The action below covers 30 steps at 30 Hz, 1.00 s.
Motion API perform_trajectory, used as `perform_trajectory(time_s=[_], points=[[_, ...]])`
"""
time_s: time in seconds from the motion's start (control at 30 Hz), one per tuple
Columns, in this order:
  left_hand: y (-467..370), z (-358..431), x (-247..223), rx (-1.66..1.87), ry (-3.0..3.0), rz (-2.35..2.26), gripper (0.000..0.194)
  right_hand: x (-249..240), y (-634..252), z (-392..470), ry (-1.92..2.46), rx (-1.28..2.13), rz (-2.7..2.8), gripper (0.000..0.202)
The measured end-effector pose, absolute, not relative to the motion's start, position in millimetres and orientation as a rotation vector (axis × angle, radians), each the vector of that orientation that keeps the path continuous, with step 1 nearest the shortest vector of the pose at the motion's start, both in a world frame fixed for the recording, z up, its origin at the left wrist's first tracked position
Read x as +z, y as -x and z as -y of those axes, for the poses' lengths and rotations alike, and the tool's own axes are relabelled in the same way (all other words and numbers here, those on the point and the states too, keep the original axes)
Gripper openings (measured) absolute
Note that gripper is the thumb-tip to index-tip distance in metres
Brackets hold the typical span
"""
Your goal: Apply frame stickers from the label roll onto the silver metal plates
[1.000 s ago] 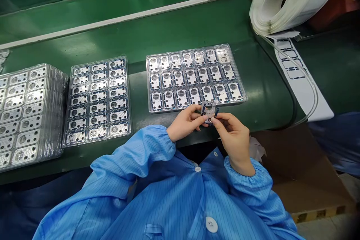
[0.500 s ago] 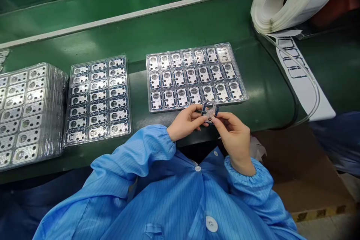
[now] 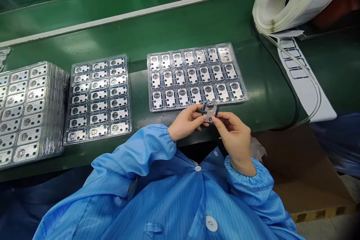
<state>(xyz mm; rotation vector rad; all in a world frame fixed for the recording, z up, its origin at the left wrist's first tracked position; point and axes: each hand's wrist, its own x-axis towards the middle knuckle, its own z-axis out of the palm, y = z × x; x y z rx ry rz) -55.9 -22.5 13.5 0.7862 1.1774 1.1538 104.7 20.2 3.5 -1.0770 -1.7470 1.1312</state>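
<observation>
Both my hands hold one small metal plate (image 3: 209, 113) with a dark blue edging strip, just in front of the bench edge. My left hand (image 3: 188, 122) pinches its left side between thumb and fingers. On its right side, my right hand (image 3: 234, 135) grips the lower corner with the thumb and fingertips. Directly beyond my hands lies a clear plastic tray (image 3: 149, 108) with rows of similar plates. Its top right pocket (image 3: 225, 54) looks different, without a blue-edged plate. The fingertips partly cover the held plate.
Left of the tray lies a second filled tray (image 3: 129, 129), then a tall stack of trays (image 3: 54, 120). A big roll of label backing (image 3: 277, 3) stands at the back right. Its white strip (image 3: 315, 97) hangs over the green bench (image 3: 197, 30), beside looped cables (image 3: 295, 108).
Hardly anything differs. The view has shifted very slightly, and both hands keep the same grip on the plate.
</observation>
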Motion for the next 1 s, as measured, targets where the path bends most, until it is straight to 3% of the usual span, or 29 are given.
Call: perform_trajectory(time_s=[0.6, 1.0], points=[[55.6, 20.8, 17.4, 1.173, -0.739, -1.231, 0.028, 25.6, -100.6, -15.7, 1.035, 0.846, 1.963, 0.011], [56.1, 20.9, 16.0, 1.193, -0.733, -1.213, 0.034, 20.0, -95.8, -11.9, 1.022, 0.636, 2.013, 0.011]])
